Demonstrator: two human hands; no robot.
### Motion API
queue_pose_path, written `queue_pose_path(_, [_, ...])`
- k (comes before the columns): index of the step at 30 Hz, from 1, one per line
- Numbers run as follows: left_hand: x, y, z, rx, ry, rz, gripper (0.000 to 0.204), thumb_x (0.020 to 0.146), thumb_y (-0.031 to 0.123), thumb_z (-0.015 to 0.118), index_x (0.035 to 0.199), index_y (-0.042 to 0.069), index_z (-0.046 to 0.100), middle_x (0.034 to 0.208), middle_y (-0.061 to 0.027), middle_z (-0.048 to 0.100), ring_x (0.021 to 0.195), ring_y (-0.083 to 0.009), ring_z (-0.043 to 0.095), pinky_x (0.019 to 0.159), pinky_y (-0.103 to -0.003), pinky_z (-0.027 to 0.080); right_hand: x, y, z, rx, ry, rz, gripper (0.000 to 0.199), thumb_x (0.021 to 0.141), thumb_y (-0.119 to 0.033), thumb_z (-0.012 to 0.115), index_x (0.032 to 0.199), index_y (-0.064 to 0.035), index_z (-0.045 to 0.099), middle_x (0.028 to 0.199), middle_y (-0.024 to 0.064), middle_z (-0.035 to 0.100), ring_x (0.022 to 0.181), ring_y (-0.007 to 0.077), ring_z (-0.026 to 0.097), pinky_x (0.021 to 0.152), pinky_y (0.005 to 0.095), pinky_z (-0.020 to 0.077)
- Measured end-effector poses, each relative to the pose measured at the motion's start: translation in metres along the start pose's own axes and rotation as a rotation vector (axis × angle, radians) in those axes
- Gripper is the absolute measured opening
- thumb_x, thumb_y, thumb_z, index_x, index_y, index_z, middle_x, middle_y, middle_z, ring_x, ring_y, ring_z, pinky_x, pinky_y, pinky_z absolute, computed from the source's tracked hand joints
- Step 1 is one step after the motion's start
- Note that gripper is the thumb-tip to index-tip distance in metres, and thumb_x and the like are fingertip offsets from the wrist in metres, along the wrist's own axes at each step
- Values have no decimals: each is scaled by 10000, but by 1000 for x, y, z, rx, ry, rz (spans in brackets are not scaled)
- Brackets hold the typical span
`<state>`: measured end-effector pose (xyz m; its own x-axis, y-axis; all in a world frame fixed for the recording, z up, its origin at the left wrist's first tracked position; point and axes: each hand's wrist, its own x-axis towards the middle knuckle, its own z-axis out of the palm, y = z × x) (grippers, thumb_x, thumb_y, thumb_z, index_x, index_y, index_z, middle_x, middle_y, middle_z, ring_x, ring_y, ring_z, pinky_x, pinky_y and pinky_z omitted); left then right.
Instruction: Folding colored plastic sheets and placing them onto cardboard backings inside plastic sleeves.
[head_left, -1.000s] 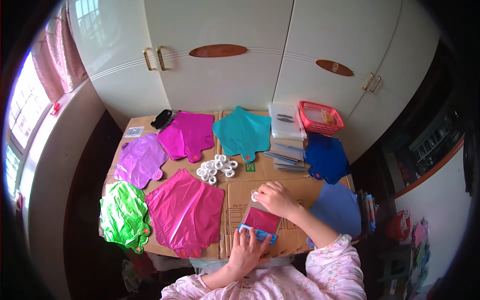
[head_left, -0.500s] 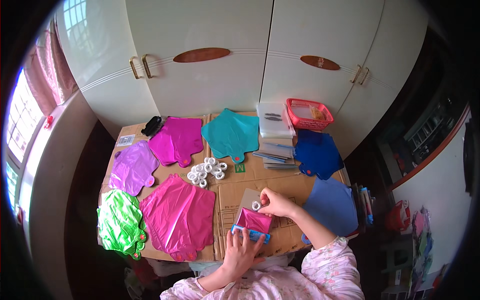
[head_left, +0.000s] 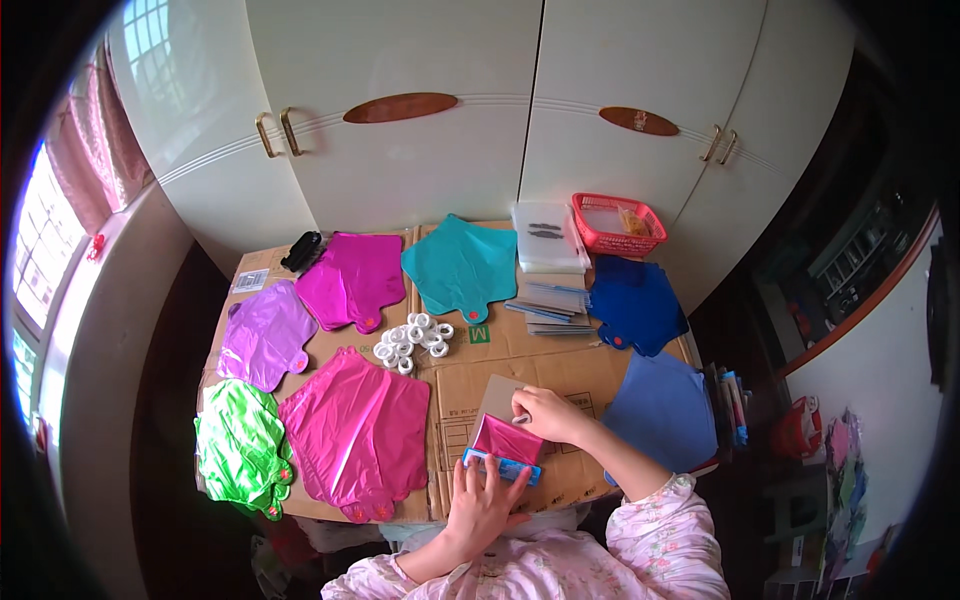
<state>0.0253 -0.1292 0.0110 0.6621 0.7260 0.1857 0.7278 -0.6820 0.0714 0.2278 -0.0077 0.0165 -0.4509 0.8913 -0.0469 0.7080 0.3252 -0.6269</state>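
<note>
My left hand (head_left: 482,508) lies with fingers spread across a blue strip (head_left: 514,471) at the near edge of a folded pink foil piece (head_left: 508,438). Under the foil, a grey card (head_left: 498,397) sticks out on the far side. Just above the foil's far right corner, my right hand (head_left: 556,416) is closed in a pinch on a small white ring-shaped roll (head_left: 522,418), mostly covered by the fingers. A pile of similar white rolls (head_left: 404,338) lies further left. Beside my left hand is a large flat pink foil balloon (head_left: 360,430).
Flat foil balloons in green (head_left: 238,435), lilac (head_left: 265,335), magenta (head_left: 352,280), teal (head_left: 460,265), dark blue (head_left: 640,305) and light blue (head_left: 662,415) ring the cardboard surface (head_left: 460,375). Stacked cards (head_left: 552,308), clear bags (head_left: 548,250) and a red basket (head_left: 620,240) stand at the far right.
My right hand has shifted slightly toward the near side, over the foil's corner. The white roll has turned and now shows less between the fingers. My left hand stays in place.
</note>
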Motion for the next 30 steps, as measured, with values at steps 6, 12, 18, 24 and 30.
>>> queue_pose_path(6, [-1, 1, 4, 4, 16, -2, 874, 720, 630, 630, 1450, 250, 335, 1280, -307, 436, 1108, -527, 476, 981, -639, 345, -4, -4, 0, 220, -17, 124, 169, 778, -129, 684, 879, -12, 616, 788, 100, 668, 746, 225, 654, 696, 351, 509])
queue_pose_path(12, [-1, 1, 5, 28, 1, -24, 827, 709, 639, 636, 1421, 315, 367, 1289, -258, 410, 1113, -481, 470, 962, -625, 355, -4, 4, 0, 462, -228, 188, 226, 833, -137, 649, 1020, -16, 687, 865, 80, 711, 782, 127, 650, 719, 286, 508])
queue_pose_path(18, [-1, 0, 1, -18, 10, 0, 879, 722, 620, 634, 1455, 248, 322, 1283, -310, 439, 1115, -529, 467, 989, -641, 335, -7, -3, -7, 522, -279, 282, 255, 863, -161, 616, 1069, -30, 690, 908, 86, 717, 799, 119, 642, 737, 282, 506])
queue_pose_path(24, [-2, 0, 2, -16, -1, 3, 866, 727, 623, 629, 1449, 246, 336, 1281, -309, 435, 1124, -533, 459, 989, -643, 336, -15, -27, -20, 496, -296, 219, 278, 861, -244, 655, 1031, -28, 703, 862, 67, 710, 778, 108, 624, 722, 289, 500])
queue_pose_path(30, [-1, 0, 0, -1, -14, 0, 855, 729, 627, 625, 1444, 250, 346, 1289, -306, 424, 1122, -532, 462, 986, -645, 337, -10, -20, -16, 507, -432, 194, 289, 871, -230, 680, 1024, 14, 689, 851, 29, 694, 717, 61, 570, 650, 253, 471])
